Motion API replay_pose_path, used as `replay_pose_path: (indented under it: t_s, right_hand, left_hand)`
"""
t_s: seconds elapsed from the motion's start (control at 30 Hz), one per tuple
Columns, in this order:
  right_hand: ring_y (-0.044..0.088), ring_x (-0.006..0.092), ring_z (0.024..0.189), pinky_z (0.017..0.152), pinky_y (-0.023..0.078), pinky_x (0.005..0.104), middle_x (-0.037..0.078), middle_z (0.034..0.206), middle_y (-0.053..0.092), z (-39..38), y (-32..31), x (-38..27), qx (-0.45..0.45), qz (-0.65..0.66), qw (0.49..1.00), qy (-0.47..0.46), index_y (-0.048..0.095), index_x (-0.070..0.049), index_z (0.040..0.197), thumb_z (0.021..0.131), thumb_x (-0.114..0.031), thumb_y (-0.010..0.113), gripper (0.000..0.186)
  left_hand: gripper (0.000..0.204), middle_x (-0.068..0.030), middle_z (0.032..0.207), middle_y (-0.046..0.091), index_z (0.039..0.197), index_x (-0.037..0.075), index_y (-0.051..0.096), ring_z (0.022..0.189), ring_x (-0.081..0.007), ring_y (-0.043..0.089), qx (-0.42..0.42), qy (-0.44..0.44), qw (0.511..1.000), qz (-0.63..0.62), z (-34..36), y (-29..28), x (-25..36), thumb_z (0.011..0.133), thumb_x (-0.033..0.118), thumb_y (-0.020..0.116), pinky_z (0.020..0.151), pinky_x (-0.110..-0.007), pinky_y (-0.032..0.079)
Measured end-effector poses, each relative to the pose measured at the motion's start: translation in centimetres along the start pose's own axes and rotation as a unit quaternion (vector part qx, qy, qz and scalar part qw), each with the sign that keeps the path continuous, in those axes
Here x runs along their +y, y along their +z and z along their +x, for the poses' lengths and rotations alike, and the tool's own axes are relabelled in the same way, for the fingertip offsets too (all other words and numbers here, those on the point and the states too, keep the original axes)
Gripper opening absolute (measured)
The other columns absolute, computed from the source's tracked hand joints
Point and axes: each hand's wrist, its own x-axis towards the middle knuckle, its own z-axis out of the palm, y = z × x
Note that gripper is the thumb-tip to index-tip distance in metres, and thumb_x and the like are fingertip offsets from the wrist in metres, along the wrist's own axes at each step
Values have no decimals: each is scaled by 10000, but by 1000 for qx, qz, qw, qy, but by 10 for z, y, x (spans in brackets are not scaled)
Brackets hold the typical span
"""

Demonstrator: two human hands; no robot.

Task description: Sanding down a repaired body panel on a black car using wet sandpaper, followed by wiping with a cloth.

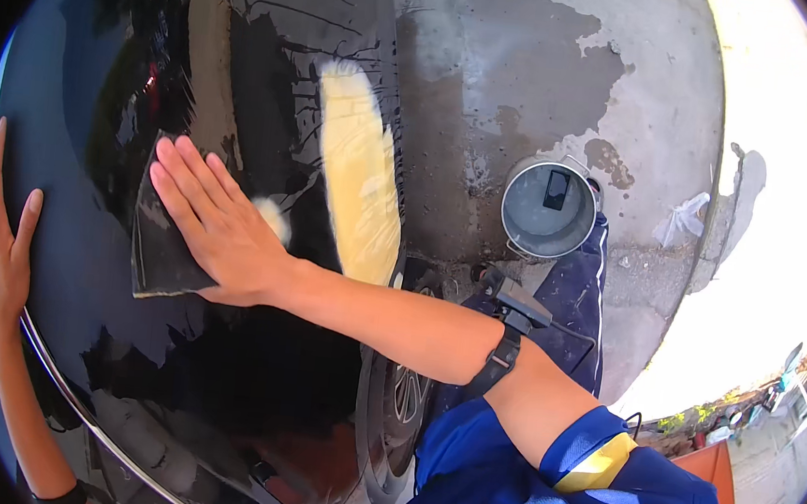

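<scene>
My right hand (213, 214) lies flat on a thin dark sheet (159, 267) against the glossy, wet, black body panel (218, 361) of a car, its fingers extended. A pale yellow patch (362, 180) with rough edges lies on the panel just right of that hand, and a smaller pale patch (273, 218) is partly hidden behind the fingers. My left hand (2, 233) rests open on the panel at the far left, near a chrome trim strip (61, 379), with nothing in it.
A metal bucket (514, 209) holding water and a dark rectangular object (556, 190) stands on wet concrete (500, 57) right of the car. A wheel (406, 393) shows below the panel. A white crumpled scrap (680, 220) lies by a step edge; an orange object (707, 476) sits lower right.
</scene>
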Motion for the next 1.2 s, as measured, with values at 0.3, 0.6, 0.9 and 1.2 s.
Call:
replay_pose_path:
  t_s: [0.3,0.6,0.9,1.2]
  right_hand:
    - [69,368,1559,1259,103,465,220,1669,79,-38,-14,7,1,16,997,81,78,16,1593,816,-391,741,1100]
    - [157,345,1553,1253,121,455,219,1657,178,-91,8,12,-65,-21,988,141,169,24,1582,891,-406,653,947]
    - [132,363,1556,1250,131,460,219,1665,138,-44,-13,74,44,112,970,213,147,38,1582,808,-298,694,1006]
    - [116,370,1546,1254,139,452,243,1653,121,48,-26,216,138,25,941,307,120,60,1571,1028,-505,445,849]
  left_hand:
    - [759,-71,1662,251,1592,192,302,1555,-293,150,-41,-12,998,-51,8,-30,24,976,605,463,1248,-531,146]
    - [895,-151,1652,253,1581,67,295,1552,-344,149,-103,-55,991,-71,8,-37,33,952,696,390,1234,-549,128]
    - [875,-149,1661,230,1591,77,282,1548,-343,167,-123,-50,991,-26,16,-41,22,960,681,348,1240,-538,110]
    - [988,-296,1615,221,1571,2,266,1493,-498,190,-159,-76,980,-96,31,-39,49,939,747,412,1177,-655,190]
